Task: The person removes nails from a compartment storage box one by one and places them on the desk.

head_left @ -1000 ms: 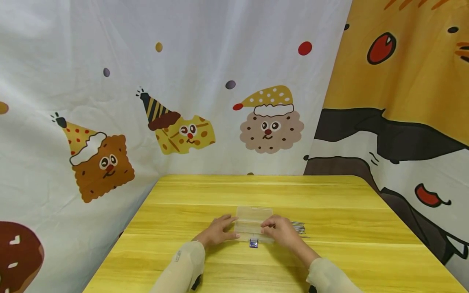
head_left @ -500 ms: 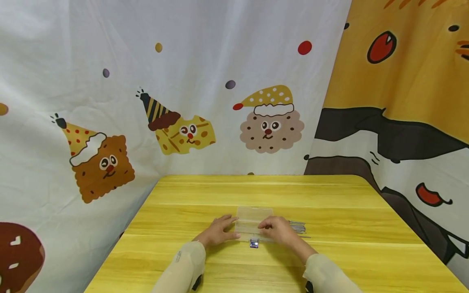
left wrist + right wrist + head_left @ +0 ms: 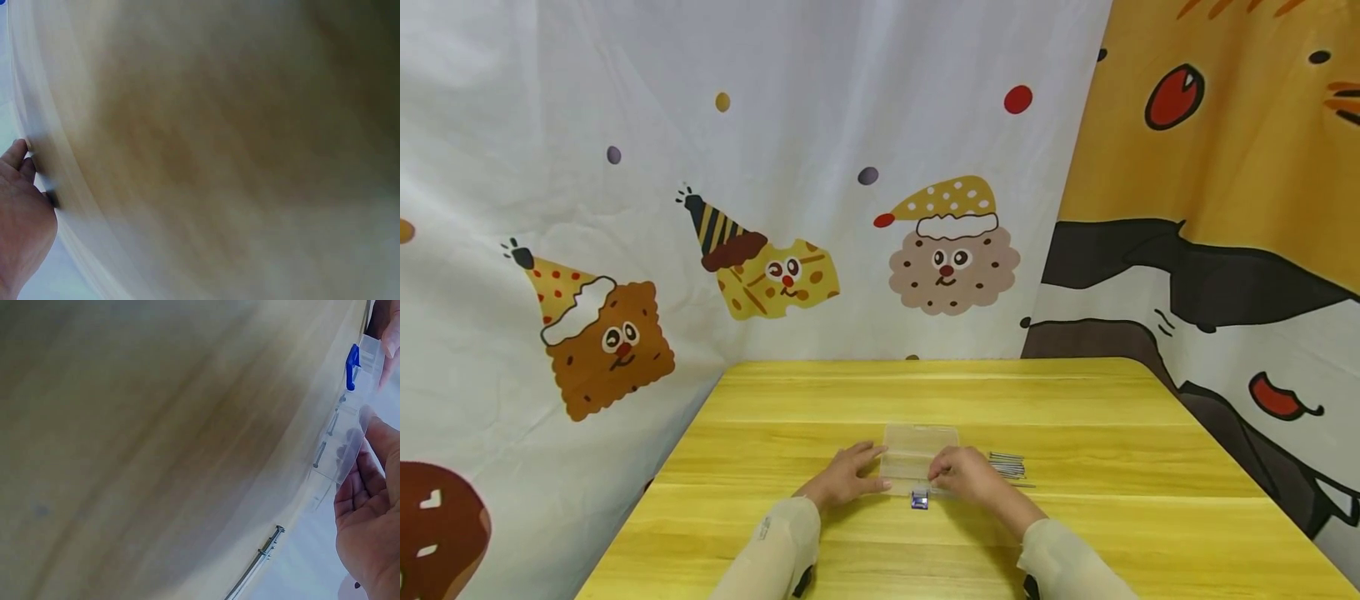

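Note:
A small clear plastic box with a blue latch on its near side lies mid-table. My left hand rests against its left end, fingers fairly straight, thumb along the near edge. My right hand curls over the box's right part. In the right wrist view its fingers and thumb pinch the clear box near the blue latch, with small screws visible inside. The left wrist view shows only my left hand and blurred tabletop.
Several long steel nails lie on the yellow wooden table just right of the box; one nail shows in the right wrist view. Cartoon-printed curtains hang close behind and to both sides.
My right hand has slid a little to the left over the box, uncovering more of the nails. The left hand and the box have stayed put.

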A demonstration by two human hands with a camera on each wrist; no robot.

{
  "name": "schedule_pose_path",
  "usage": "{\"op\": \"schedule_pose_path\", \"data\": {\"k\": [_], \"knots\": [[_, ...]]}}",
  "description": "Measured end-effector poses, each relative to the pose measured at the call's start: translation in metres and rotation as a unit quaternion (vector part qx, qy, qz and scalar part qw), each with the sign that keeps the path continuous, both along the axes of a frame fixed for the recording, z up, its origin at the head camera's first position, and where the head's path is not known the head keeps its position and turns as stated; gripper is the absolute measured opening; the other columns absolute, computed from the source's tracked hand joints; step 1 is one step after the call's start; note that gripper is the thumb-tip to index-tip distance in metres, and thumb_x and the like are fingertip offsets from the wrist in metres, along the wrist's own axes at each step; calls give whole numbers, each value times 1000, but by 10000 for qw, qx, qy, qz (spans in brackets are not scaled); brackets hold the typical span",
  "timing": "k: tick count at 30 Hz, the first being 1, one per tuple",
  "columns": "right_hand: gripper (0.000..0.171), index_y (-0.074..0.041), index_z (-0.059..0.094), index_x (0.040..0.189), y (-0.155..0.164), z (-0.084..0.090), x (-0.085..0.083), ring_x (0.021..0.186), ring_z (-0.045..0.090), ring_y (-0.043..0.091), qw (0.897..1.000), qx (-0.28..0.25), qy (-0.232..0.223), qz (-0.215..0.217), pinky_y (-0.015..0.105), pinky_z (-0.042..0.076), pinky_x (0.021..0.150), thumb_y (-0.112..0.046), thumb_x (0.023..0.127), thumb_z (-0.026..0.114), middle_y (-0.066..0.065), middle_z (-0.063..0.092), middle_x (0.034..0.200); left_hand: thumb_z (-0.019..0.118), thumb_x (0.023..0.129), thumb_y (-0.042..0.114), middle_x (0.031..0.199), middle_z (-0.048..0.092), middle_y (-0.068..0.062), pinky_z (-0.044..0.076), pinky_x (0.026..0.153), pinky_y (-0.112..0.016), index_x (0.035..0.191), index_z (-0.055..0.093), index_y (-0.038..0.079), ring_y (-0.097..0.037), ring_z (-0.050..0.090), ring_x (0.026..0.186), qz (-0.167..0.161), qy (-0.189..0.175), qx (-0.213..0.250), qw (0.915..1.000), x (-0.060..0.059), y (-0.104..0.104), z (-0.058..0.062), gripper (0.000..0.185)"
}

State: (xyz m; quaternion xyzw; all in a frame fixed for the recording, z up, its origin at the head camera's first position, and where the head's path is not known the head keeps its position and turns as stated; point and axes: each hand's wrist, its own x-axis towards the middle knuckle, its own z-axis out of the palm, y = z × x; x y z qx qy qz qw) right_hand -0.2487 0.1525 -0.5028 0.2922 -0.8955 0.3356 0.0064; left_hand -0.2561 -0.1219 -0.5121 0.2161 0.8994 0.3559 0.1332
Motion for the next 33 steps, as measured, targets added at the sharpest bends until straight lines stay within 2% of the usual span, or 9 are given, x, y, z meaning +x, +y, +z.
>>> {"op": "schedule_pose_path", "data": {"k": [12, 20, 28, 33], "knots": [[9, -10, 78, 84, 2, 5, -5, 82, 62, 13, 9997, 92, -198, 137, 30, 54, 74, -1, 85, 76, -5, 68, 88, 66, 95, 45, 160, 24, -20, 13, 111, -69, 154, 40, 16, -52, 12, 144, 4, -28, -3, 10000, -1, 1, 1, 71], [13, -10, 79, 85, 2, 10, -12, 83, 60, 14, 9959, 481, -723, 243, 32, 53, 74, 2, 85, 74, -7, 66, 90, 65, 95, 45, 159, 24, -22, 15, 110, -70, 154, 39, 14, -53, 15, 144, -100, 101, -57, 9999, 0, 0, 2, 71], [11, -10, 79, 85, 1, 10, -13, 83, 61, 15, 9958, 570, -667, 270, 30, 53, 71, 0, 85, 75, -7, 66, 89, 65, 95, 46, 159, 24, -22, 14, 110, -70, 154, 40, 15, -53, 14, 144, -78, 64, -48, 9999, 0, 0, 1, 71], [10, -9, 79, 81, 1, 8, -12, 79, 62, 14, 9968, 597, -371, 389, 27, 53, 69, 1, 83, 77, -6, 65, 84, 65, 94, 47, 160, 23, -22, 15, 109, -71, 154, 40, 15, -54, 12, 144, -51, 16, -24, 10000, 0, 0, -1, 72]]}}
